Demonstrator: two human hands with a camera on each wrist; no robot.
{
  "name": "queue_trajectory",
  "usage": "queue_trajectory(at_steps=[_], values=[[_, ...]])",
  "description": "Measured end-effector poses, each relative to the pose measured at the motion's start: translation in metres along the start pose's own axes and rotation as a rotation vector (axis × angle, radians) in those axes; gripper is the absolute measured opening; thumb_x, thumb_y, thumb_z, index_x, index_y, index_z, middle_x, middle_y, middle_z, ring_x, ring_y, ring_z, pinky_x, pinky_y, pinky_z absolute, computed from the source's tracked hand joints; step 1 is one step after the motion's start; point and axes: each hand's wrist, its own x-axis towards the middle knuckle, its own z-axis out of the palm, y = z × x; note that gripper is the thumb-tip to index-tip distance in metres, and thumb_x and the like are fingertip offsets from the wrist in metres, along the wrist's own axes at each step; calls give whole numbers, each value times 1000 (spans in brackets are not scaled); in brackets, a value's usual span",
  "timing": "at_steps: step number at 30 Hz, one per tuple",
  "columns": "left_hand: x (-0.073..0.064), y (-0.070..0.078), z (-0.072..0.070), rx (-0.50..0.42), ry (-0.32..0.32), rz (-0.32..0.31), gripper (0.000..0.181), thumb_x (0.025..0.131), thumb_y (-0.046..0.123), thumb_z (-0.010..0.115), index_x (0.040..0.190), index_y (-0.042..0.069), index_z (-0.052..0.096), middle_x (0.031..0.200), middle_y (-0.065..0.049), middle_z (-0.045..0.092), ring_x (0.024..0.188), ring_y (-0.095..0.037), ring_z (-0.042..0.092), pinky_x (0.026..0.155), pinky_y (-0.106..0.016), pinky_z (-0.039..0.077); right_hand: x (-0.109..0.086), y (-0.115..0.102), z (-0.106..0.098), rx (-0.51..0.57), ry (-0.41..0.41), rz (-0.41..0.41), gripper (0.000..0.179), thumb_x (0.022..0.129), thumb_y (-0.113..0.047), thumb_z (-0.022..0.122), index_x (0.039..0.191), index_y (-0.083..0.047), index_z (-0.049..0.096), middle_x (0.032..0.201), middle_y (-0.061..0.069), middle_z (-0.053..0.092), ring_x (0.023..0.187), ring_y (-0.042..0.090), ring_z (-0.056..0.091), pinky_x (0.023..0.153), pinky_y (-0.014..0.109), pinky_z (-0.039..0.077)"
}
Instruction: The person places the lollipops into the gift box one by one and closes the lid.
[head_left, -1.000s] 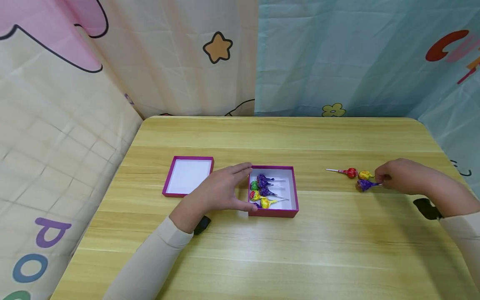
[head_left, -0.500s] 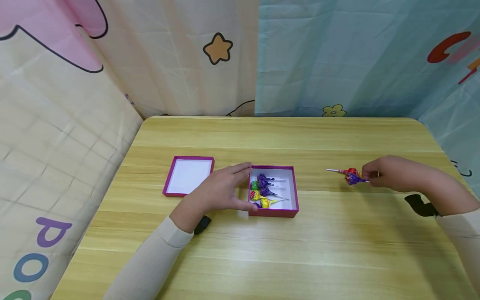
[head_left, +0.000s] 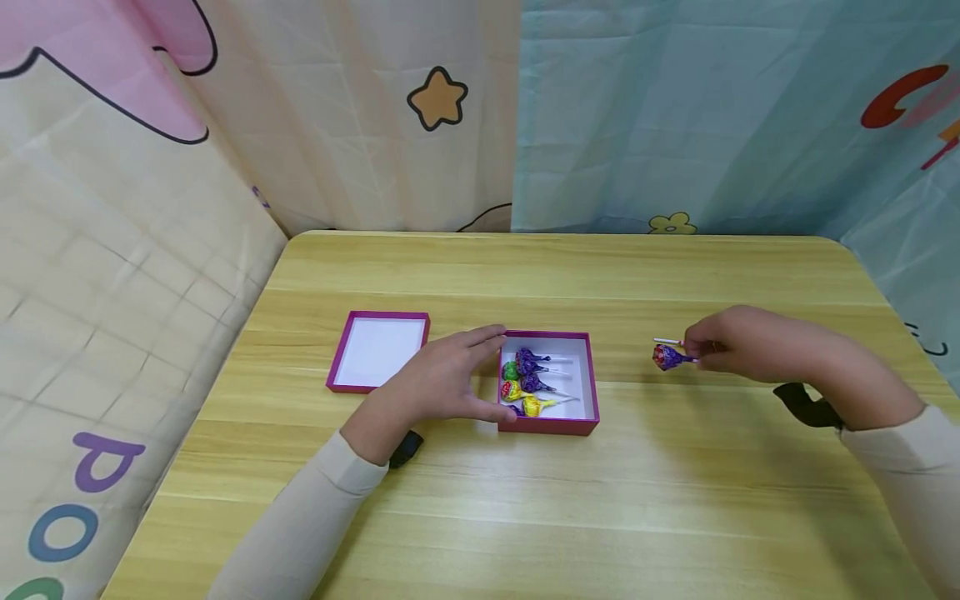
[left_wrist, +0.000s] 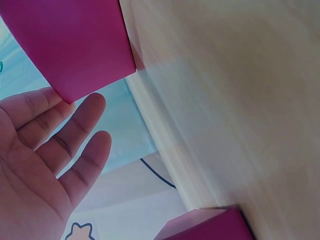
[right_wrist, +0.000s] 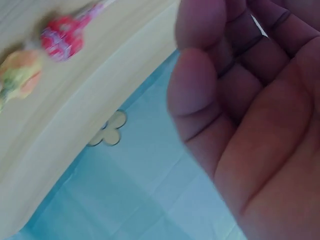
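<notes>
In the head view my right hand [head_left: 757, 343] pinches the stick of a purple-wrapped lollipop [head_left: 667, 357], its head pointing left. The right wrist view shows a red lollipop [right_wrist: 62, 39] and a yellow one [right_wrist: 21, 74] lying on the table; the right hand hides most of them in the head view, apart from a white stick. My left hand [head_left: 448, 379] rests at the left side of a magenta box [head_left: 551, 426], fingertips at its back corner and thumb at its front corner. Several lollipops, among them a purple one [head_left: 533, 383] and a yellow one [head_left: 532, 406], lie inside the box.
A shallow magenta lid [head_left: 378, 350] with a white inside lies left of the box, partly behind my left hand. The wooden table [head_left: 600, 517] ends at the back against a printed curtain [head_left: 660, 117].
My right hand has carried the purple lollipop leftward, past the yellow and red ones and toward the box. The left hand and the box stay where they were.
</notes>
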Motion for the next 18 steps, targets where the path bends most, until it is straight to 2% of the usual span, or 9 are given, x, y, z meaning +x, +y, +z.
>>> queue_trajectory(at_steps=[13, 18], values=[[1, 2, -3, 4, 4, -1, 110, 69, 83, 66, 150, 11, 46, 158, 1, 35, 139, -21, 41, 109, -40, 40, 20, -37, -8, 25, 24, -141, 29, 94, -6, 66, 75, -24, 54, 66, -12, 44, 59, 4, 40, 55, 24, 38], [2, 3, -3, 1, 2, -3, 109, 69, 81, 67, 150, 11, 46, 158, 1, 35, 139, -22, 41, 109, -40, 40, 28, -50, -12, 19, 16, -169, 25, 95, -9, 67, 78, -24, 56, 67, -13, 46, 60, 4, 43, 57, 25, 39]])
